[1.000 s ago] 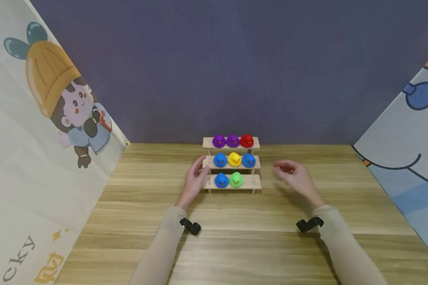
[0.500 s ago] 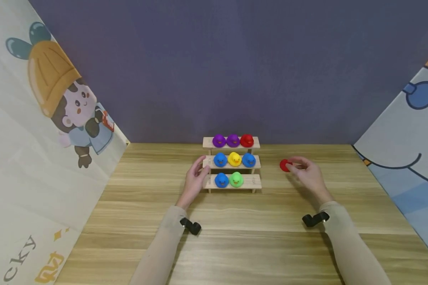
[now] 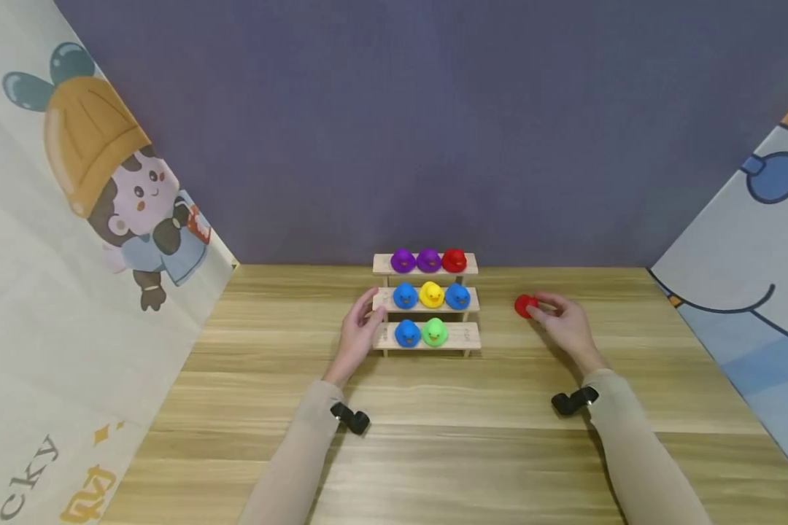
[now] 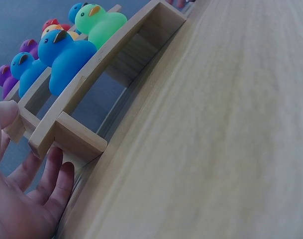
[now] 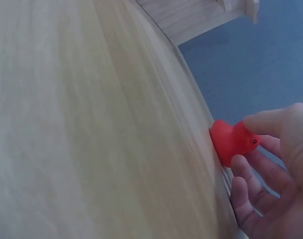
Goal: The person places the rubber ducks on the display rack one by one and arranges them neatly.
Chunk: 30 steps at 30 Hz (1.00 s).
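A three-tier wooden display stand [image 3: 462,334] holds rubber ducks. My left hand [image 3: 360,328] grips the stand's left end, its thumb beside the middle shelf and its fingers behind the end in the left wrist view. Right of the stand, a red rubber duck [image 3: 524,306] sits on the table. My right hand [image 3: 568,324] pinches that duck from the right; in the right wrist view the thumb [image 5: 265,122] lies on its head and the fingertips are at its near side.
Purple ducks [image 3: 403,260] and another red duck [image 3: 454,260] occupy the top shelf. Two blue ducks flank a yellow duck [image 3: 431,294] in the middle. A blue duck [image 3: 407,333] and a green duck [image 3: 435,332] share the bottom shelf's left and middle. A dark wall [image 3: 433,146] rises behind.
One second ago the red duck was mostly covered by my right hand. That hand has since shifted slightly right, and the duck shows at its fingertips. My left hand keeps its place.
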{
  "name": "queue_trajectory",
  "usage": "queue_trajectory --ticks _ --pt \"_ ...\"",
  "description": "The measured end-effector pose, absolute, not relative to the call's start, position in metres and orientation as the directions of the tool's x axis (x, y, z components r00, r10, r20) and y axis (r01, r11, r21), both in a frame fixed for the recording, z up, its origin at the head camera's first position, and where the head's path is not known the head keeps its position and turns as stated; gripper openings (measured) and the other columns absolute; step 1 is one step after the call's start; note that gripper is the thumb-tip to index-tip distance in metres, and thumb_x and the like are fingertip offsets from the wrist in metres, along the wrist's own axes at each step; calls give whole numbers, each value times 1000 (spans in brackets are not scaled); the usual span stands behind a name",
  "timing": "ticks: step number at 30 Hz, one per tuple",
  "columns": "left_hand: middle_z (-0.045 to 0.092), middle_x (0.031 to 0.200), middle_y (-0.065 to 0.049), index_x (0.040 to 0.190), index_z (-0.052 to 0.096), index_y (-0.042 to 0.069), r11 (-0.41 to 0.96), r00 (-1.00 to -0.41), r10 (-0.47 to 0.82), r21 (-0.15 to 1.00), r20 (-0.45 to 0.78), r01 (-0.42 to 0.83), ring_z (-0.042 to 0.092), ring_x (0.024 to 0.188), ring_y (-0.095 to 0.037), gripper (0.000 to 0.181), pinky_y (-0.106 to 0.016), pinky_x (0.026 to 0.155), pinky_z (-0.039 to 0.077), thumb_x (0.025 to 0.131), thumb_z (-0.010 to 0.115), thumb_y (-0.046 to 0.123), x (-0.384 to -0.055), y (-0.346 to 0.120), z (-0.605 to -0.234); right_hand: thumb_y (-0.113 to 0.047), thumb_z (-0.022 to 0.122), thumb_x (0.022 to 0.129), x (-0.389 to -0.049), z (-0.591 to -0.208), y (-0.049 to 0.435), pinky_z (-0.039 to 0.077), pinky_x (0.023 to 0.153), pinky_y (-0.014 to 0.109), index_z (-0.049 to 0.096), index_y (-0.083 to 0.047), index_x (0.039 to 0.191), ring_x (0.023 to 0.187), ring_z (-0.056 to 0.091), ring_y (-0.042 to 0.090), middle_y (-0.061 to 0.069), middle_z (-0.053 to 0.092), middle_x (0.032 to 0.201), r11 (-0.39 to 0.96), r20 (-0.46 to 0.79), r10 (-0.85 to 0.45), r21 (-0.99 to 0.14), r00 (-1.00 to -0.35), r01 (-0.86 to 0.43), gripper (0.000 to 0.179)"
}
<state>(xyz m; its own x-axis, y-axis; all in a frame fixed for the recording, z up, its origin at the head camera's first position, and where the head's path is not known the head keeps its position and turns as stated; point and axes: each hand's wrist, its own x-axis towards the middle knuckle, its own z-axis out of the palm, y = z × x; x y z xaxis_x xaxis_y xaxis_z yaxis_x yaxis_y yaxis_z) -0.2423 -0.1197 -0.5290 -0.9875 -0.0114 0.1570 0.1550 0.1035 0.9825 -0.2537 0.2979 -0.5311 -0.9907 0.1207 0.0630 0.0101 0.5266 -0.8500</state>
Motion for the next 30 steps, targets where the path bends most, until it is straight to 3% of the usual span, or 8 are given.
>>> queue_trajectory --ticks 5,7,11,16,22,30 --pt "54 161 -13 158 50 7 110 -987 -19 982 158 155 58 140 -37 54 -53 120 46 107 65 18 -242 -119 -530 -39 74 101 -256 -532 296 48 77 5 66 -5 142 114 69 21 24 65 145 548 74 123 -836 -990 6 54" --pt "54 160 -14 157 50 7 107 -987 -20 982 159 156 58 139 -37 54 -53 120 46 107 65 18 -243 -119 -530 -38 74 101 -256 -532 296 47 78 4 67 -4 141 116 69 24 24 66 144 549 80 128 -836 -988 3 53" --pt "55 159 -15 157 52 9 95 -986 -18 982 163 161 59 137 -37 52 -53 119 47 107 66 17 -243 -119 -530 -37 75 101 -256 -533 297 47 78 5 68 -5 141 110 68 15 22 67 145 561 83 136 -828 -987 7 52" --pt "56 157 -14 155 55 12 80 -985 -27 983 168 166 60 135 -36 51 -51 118 47 106 67 16 -243 -118 -531 -41 75 100 -256 -534 298 47 80 7 67 -6 142 110 68 15 20 67 145 556 70 138 -831 -988 19 55" --pt "56 157 -15 156 53 9 77 -985 -21 983 171 169 61 134 -37 52 -54 118 47 106 66 15 -243 -118 -531 -45 75 99 -251 -532 297 49 78 8 69 -6 139 96 60 -7 21 69 141 547 64 139 -837 -988 23 56" --pt "54 160 -15 157 51 7 102 -986 -15 981 167 165 59 137 -38 52 -54 119 46 107 64 16 -245 -119 -530 -38 79 98 -232 -521 280 52 72 12 74 -6 132 86 61 -7 21 75 123 578 151 111 -814 -982 -60 47"
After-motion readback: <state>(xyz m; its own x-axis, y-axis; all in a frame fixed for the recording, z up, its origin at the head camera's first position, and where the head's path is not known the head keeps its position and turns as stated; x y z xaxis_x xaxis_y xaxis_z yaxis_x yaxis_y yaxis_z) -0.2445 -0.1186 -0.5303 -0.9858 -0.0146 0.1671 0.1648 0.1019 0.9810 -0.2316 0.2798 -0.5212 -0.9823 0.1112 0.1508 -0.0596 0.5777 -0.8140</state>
